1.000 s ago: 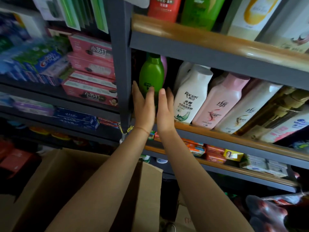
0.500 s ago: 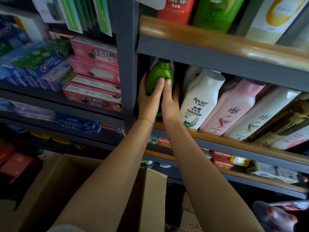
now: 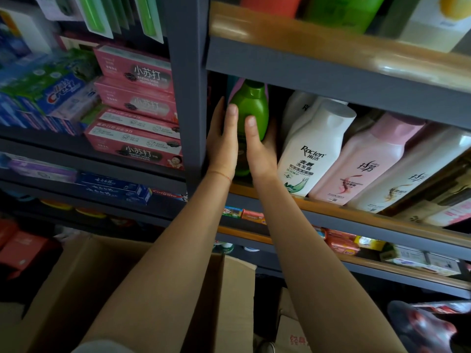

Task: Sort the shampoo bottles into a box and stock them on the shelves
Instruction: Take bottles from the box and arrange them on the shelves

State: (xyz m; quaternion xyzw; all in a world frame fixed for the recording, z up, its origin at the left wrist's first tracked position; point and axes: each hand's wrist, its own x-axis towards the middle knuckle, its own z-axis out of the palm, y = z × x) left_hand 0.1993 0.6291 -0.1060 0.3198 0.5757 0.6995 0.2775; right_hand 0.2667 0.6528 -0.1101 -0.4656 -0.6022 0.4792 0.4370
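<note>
The green bottle [image 3: 251, 115] is gripped by left hand [image 3: 223, 138] and right hand [image 3: 260, 146] at the shelf [image 3: 331, 212] left end; stocking seems underway; next, seating it upright beside the white bottle [image 3: 313, 149].

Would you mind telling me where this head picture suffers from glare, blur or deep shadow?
Head view: glare streaks the wooden shelf edge at upper right; the toothpaste boxes at far left are blurred; the shelf recess behind the green bottle is dark; wide-angle distortion bends the shelves toward the edges; both hands look sharp.
</note>
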